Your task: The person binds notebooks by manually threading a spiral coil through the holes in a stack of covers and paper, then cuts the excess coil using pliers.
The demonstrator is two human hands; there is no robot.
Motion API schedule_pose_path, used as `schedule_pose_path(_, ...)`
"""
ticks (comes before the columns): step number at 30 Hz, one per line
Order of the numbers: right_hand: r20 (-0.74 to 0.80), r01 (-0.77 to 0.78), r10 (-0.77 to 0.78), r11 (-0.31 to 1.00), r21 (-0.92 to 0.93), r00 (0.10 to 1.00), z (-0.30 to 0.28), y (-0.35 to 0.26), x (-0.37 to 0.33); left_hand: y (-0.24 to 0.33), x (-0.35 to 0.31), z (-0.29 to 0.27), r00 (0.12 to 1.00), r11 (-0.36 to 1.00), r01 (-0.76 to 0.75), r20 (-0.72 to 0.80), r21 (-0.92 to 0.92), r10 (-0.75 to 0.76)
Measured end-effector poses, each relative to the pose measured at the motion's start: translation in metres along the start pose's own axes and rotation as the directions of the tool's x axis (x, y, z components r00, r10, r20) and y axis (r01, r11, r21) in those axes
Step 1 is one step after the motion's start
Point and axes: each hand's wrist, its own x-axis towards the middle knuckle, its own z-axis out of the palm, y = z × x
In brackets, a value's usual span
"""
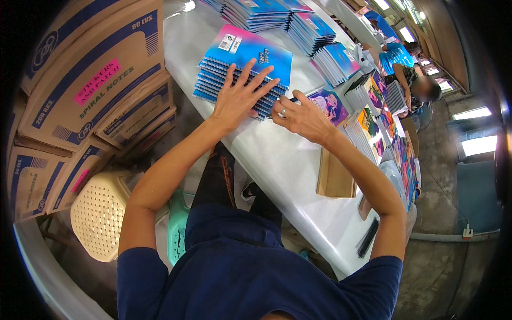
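A stack of spiral notebooks (280, 56) with blue and pink covers lies near the left edge of the white table. My left hand (240, 101) rests on it with fingers spread, across the top cover and the wire-bound side. Beside the stack's near right corner, my right hand (303, 116) is closed, thumb and fingers bent together. A small dark bit shows at its fingertips, too small to name. Just beyond that hand lies a notebook with a purple illustrated cover (332, 106), partly hidden by it.
More blue notebook stacks (312, 29) stand at the far side. Stacks of illustrated notebooks (368, 125) line the right, near a brown cardboard piece (336, 178) and black strips (368, 237). Cartons (101, 69), a cream stool (98, 216) and a green chair (177, 234) are left. Another person (408, 80) is beyond.
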Motion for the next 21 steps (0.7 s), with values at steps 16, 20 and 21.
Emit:
schedule_pose_path(16,0.044,-0.034,0.031,0.996,0.077,0.999,-0.003,-0.004,0.009,-0.001,-0.004,0.001,0.999,1.0,0.025,0.032,0.019,-0.026)
schedule_pose_path(20,0.058,0.017,-0.022,0.997,0.073,0.998,0.005,-0.004,0.009,-0.001,-0.004,0.004,1.0,1.0,0.022,0.009,0.003,-0.022)
schedule_pose_path(21,0.066,0.01,-0.014,0.998,0.064,0.998,0.004,-0.005,0.009,-0.001,-0.004,0.005,1.0,1.0,0.021,0.004,-0.003,-0.021)
